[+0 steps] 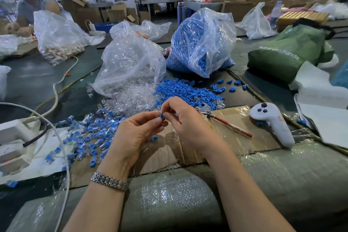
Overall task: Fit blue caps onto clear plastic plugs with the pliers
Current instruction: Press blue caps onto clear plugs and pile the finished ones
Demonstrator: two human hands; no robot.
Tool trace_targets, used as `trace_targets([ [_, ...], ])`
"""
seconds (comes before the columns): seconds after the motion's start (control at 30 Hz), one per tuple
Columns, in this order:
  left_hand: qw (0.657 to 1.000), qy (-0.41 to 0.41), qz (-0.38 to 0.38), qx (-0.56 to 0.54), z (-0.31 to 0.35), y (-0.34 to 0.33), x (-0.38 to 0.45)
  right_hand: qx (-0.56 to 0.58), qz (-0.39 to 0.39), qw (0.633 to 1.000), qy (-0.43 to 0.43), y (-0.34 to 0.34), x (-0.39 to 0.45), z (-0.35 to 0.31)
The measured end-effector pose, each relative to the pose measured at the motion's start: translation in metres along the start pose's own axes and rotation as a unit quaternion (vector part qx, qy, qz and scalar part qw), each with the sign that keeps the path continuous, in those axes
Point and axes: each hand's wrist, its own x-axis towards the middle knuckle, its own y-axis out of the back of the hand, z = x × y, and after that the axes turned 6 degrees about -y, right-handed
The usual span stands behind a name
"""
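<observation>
My left hand (134, 133) and my right hand (185, 118) meet above the cardboard, fingertips together. Between them they pinch a small blue cap (162, 115); whether a clear plug sits under it I cannot tell. The pliers (222, 120), with red and tan handles, lie on the cardboard just right of my right hand, untouched. A heap of loose blue caps (186, 90) and a heap of clear plugs (131, 100) lie beyond my hands. Capped plugs (90, 133) are spread out to the left.
A clear bag of plugs (130, 64) and a bag of blue caps (201, 41) stand behind the heaps. A white controller (273, 122) lies at the right, a green bag (290, 51) beyond it. White cables (56, 90) and a power strip sit left. Another person works at far left.
</observation>
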Motion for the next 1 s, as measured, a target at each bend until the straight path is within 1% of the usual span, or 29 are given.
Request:
trace_targets([
  [0.23, 1.000, 0.011, -0.004, 0.000, 0.000, 0.003, 0.002, 0.009, 0.002, 1.000, 0.001, 0.002, -0.001, 0.000],
  [0.3, 1.000, 0.011, -0.011, -0.010, 0.001, 0.003, 0.002, 0.038, 0.023, 0.999, -0.028, 0.009, -0.002, -0.001],
  [0.33, 1.000, 0.012, -0.011, -0.019, 0.001, 0.004, 0.002, 0.031, 0.045, 0.997, -0.052, 0.014, -0.003, 0.000],
  [0.37, 0.999, 0.014, -0.009, -0.028, 0.000, 0.005, 0.003, -0.009, 0.071, 0.994, -0.087, 0.020, -0.003, 0.001],
  [0.4, 0.999, 0.016, -0.006, -0.037, 0.000, 0.006, 0.003, -0.089, 0.087, 0.983, -0.136, 0.027, -0.003, 0.004],
  [0.43, 0.999, 0.017, -0.005, -0.042, 0.000, 0.007, 0.003, -0.190, 0.085, 0.958, -0.198, 0.034, -0.004, 0.007],
  [0.47, 0.999, 0.017, -0.004, -0.044, -0.001, 0.008, 0.004, -0.276, 0.065, 0.921, -0.265, 0.039, -0.007, 0.010],
  [0.5, 0.999, 0.017, -0.004, -0.045, -0.001, 0.008, 0.004, -0.330, 0.038, 0.887, -0.322, 0.043, -0.010, 0.013],
  [0.53, 0.999, 0.017, -0.004, -0.046, -0.001, 0.009, 0.004, -0.356, 0.011, 0.863, -0.360, 0.044, -0.013, 0.015],
  [0.57, 0.999, 0.018, -0.006, -0.047, -0.002, 0.009, 0.004, -0.367, -0.009, 0.850, -0.377, 0.045, -0.016, 0.017],
  [0.6, 0.999, 0.019, -0.009, -0.049, -0.002, 0.009, 0.004, -0.372, -0.017, 0.847, -0.380, 0.045, -0.019, 0.019],
  [0.73, 0.999, 0.020, -0.009, -0.040, 0.000, 0.007, 0.003, -0.369, -0.011, 0.860, -0.352, 0.046, -0.017, 0.017],
  [0.8, 0.999, 0.018, -0.005, -0.043, 0.000, 0.006, 0.002, -0.334, -0.010, 0.874, -0.353, 0.048, -0.014, 0.013],
  [0.83, 0.999, 0.017, -0.003, -0.046, 0.000, 0.005, 0.003, -0.297, -0.005, 0.886, -0.355, 0.049, -0.012, 0.012],
  [0.9, 0.998, 0.016, 0.000, -0.060, 0.000, 0.005, 0.003, -0.188, 0.006, 0.917, -0.353, 0.053, -0.010, 0.003],
  [0.93, 0.997, 0.015, -0.001, -0.073, 0.001, 0.006, 0.003, -0.128, 0.000, 0.930, -0.344, 0.055, -0.009, -0.002],
  [1.0, 0.995, 0.012, -0.002, -0.100, 0.002, 0.008, 0.004, -0.023, -0.047, 0.947, -0.316, 0.058, -0.009, -0.013],
])
